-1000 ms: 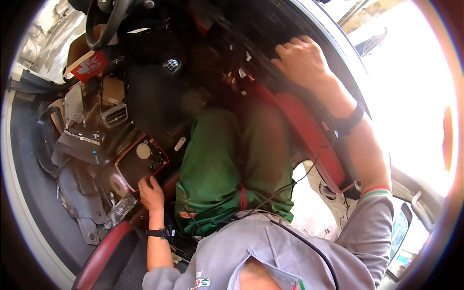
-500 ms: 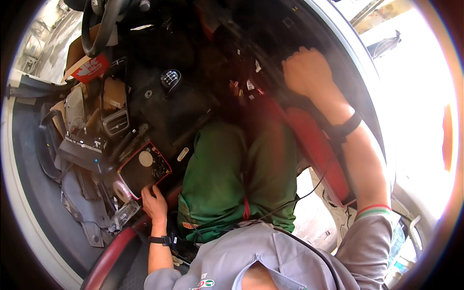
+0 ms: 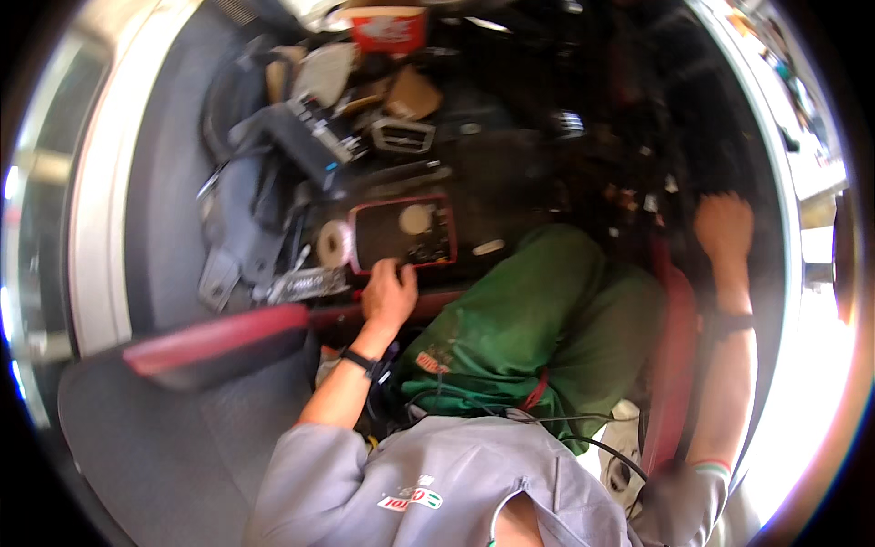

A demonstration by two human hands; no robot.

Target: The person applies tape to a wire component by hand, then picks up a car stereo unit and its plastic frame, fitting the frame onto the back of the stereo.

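Observation:
My left hand (image 3: 390,294) is at the near edge of a shallow dark tray (image 3: 374,266) with a red rim. Its fingers are slightly bent and apart, touching or nearly touching the rim, with nothing visible in them. Inside the tray lie a pale round disc (image 3: 416,219) and several small dark pieces. A roll of tape (image 3: 334,243) sits against the tray's left side. Far to the right, my right hand (image 3: 725,226) is closed like a fist against the dark panel by the door opening. Its fingertips are hidden and blurred, so anything inside it cannot be made out.
Left of the tray are a crumpled clear plastic item (image 3: 310,286) and grey trim pieces (image 3: 246,205). Beyond stand an air vent (image 3: 403,136), brown cardboard (image 3: 413,93) and a red-and-white tub (image 3: 389,29). A grey seat with red trim (image 3: 219,346) is at left. Cables cross my lap.
My view has swung left, so the cabin appears shifted right and more seat shows. My left hand stays by the tray's near edge; the right remains at the panel by the door.

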